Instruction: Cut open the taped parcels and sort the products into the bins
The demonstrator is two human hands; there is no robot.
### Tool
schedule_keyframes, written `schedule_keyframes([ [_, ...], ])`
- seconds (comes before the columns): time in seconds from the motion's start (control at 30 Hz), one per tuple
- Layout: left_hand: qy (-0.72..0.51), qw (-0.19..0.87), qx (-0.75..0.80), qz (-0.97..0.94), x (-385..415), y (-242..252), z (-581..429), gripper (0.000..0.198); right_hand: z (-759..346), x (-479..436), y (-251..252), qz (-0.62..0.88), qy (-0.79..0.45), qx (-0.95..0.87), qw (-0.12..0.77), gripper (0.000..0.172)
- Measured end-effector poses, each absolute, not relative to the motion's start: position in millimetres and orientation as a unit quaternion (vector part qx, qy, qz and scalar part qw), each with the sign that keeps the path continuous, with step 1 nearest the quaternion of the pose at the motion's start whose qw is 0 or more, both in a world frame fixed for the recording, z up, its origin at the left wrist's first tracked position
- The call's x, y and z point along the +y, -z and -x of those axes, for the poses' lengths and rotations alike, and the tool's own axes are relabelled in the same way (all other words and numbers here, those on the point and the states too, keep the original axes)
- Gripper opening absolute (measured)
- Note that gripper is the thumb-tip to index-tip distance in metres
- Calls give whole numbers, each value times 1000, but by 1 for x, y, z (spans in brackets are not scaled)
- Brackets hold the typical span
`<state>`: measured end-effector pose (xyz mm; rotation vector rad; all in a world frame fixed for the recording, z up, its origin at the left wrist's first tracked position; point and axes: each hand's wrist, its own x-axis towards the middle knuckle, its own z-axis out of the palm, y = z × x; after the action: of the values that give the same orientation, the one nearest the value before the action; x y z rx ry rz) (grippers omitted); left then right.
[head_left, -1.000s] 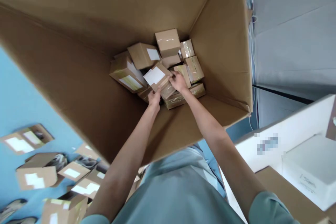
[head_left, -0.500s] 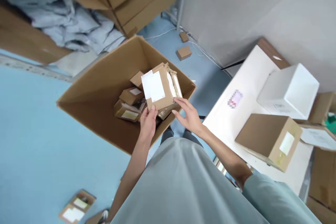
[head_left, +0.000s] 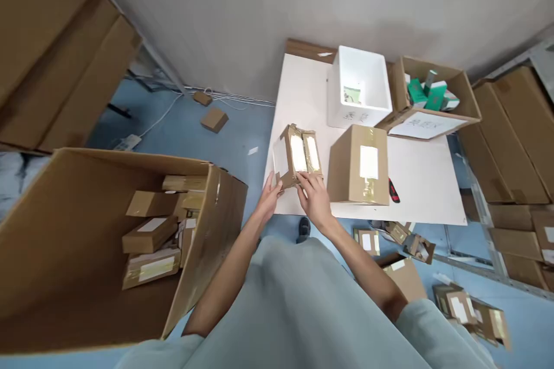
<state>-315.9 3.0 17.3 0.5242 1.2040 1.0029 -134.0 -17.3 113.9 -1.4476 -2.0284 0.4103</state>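
Note:
A small cardboard box [head_left: 284, 157] with a white label on its side and torn top flaps is between my two hands, over the left part of the white table [head_left: 298, 83]. My left hand [head_left: 267, 200] grips its lower left corner, thumb and fingers closed on it. At the near edge of the same box, my right hand [head_left: 314, 196] has its fingers on the cardboard by the flaps. White material shows through the gap in the top. A larger taped box [head_left: 359, 167] stands just right of my right hand.
A big open carton [head_left: 99, 170] holding several small boxes is at left. On the table are a white foam box [head_left: 363, 83], a carton of green packs [head_left: 426, 124] and a red-black cutter [head_left: 393, 191]. Boxes [head_left: 404, 282] lie on the floor at lower right; shelving stands at far right.
My view and body have turned right. The small box, held over the big carton before, is now over the table. My right hand's fingers have come down onto its edge.

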Motion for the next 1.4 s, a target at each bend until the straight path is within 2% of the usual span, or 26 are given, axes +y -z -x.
schedule_keyframes([
  [0.07, -384, 702, 545, -250, 10, 1, 266, 89, 100, -22, -92, 567, -159, -771, 243, 46],
  [0.13, -333, 712, 553, -276, 14, 16, 226, 80, 75, -30, -67, 576, -183, -779, 164, 47],
  [0.23, -309, 703, 568, -297, 19, 33, 183, 68, 49, -47, -34, 583, -209, -782, 72, 53],
  [0.33, -301, 698, 571, -310, 23, 41, 157, 68, 27, -58, -18, 595, -210, -774, 55, 57],
  [0.47, -304, 697, 554, -339, 26, 42, 133, 69, 4, -52, -23, 622, -217, -751, 54, 54],
  [0.63, -332, 673, 546, -373, 19, 29, 142, 51, 9, -32, -43, 626, -212, -747, 74, 49],
  [0.7, -354, 661, 548, -370, 8, 21, 169, 49, 27, -26, -49, 604, -212, -765, 77, 49],
  [0.87, -429, 603, 580, -341, -39, 9, 289, 61, 105, -18, -52, 526, -217, -821, 48, 47],
  [1.1, -520, 478, 680, -197, -136, 25, 495, 65, 275, -21, -34, 410, -221, -885, 3, 46],
  [1.23, -540, 416, 726, -91, -200, 49, 590, 54, 375, -27, -22, 339, -232, -911, -38, 46],
  [1.4, -494, 384, 778, 56, -251, 93, 656, 37, 482, -25, -7, 266, -238, -927, -114, 51],
])
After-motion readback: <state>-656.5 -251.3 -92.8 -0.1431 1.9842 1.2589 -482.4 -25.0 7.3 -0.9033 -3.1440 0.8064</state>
